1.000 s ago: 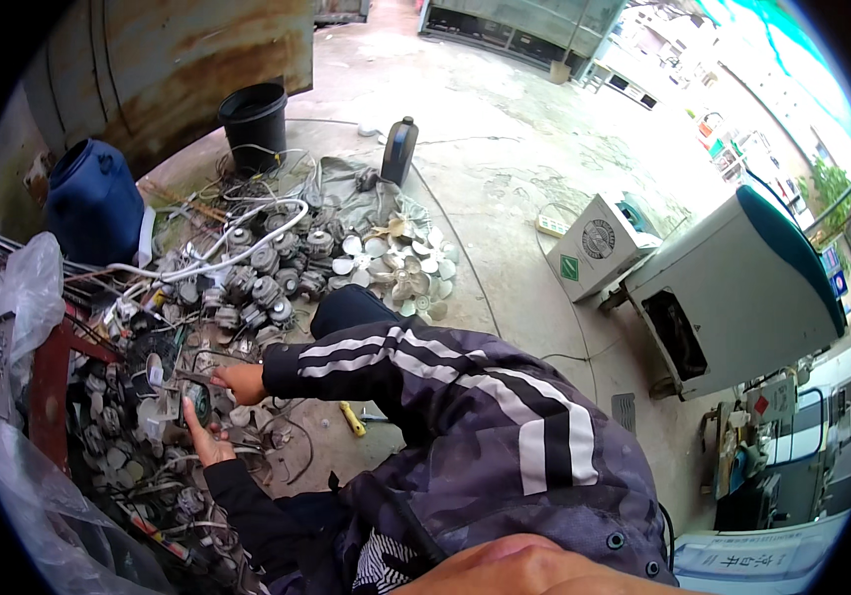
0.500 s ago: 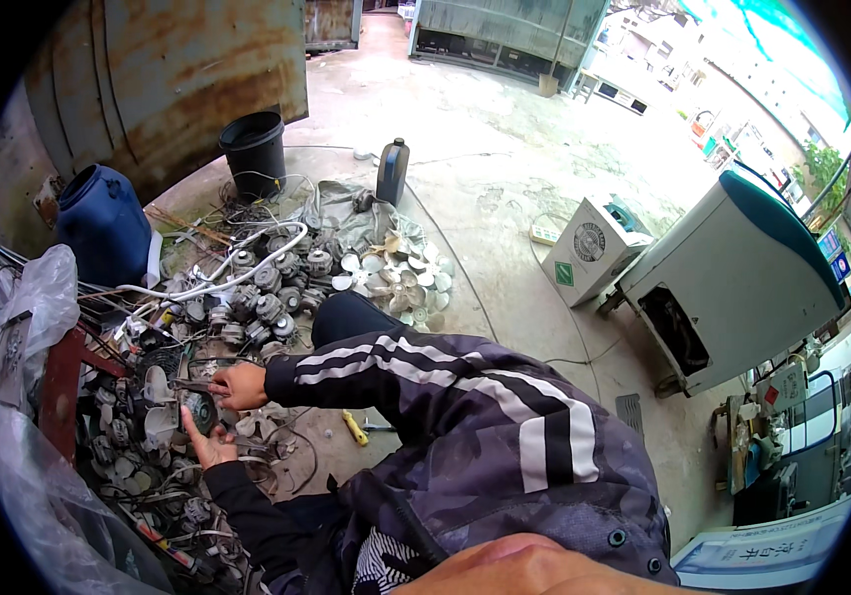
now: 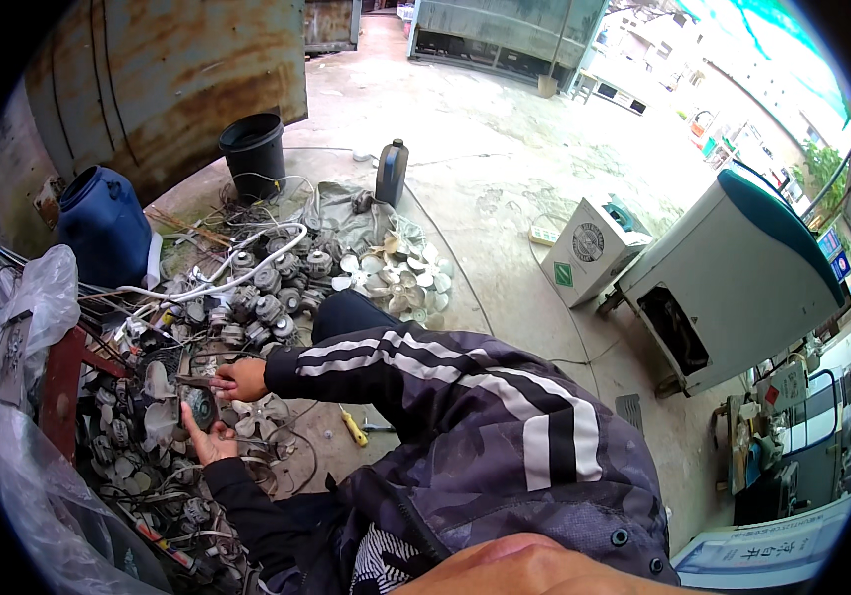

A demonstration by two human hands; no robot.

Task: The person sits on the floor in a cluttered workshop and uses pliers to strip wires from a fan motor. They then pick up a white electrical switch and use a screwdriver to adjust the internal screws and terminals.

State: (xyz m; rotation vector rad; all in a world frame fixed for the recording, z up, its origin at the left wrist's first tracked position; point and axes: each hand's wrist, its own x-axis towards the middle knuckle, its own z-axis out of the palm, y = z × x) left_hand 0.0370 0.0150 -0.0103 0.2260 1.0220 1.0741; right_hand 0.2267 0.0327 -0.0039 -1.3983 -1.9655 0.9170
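Note:
My left hand (image 3: 213, 442) is wrapped around a small round fan motor (image 3: 199, 407), with its thumb and fingers at either side. Pale fan blades (image 3: 160, 421) show right beside the motor; whether they are fixed to it I cannot tell. Just above, my right hand (image 3: 241, 380) is closed on a dark metal tool that looks like pliers (image 3: 195, 380), its tip pointing left over the motor's upper edge. Beneath both hands spreads a heap of old motors, blades and cables (image 3: 123, 436).
A yellow-handled screwdriver (image 3: 354, 428) lies on the floor near my knee. Beyond are more motors (image 3: 267, 307), loose fan blades (image 3: 405, 293), a blue drum (image 3: 103, 233), a black bucket (image 3: 253, 159) and a dark jug (image 3: 393, 174). A red metal frame (image 3: 60, 392) stands at the left.
My right hand and the pliers have shifted very slightly over the motor. The left hand keeps its hold, and the motor has turned or tilted a little.

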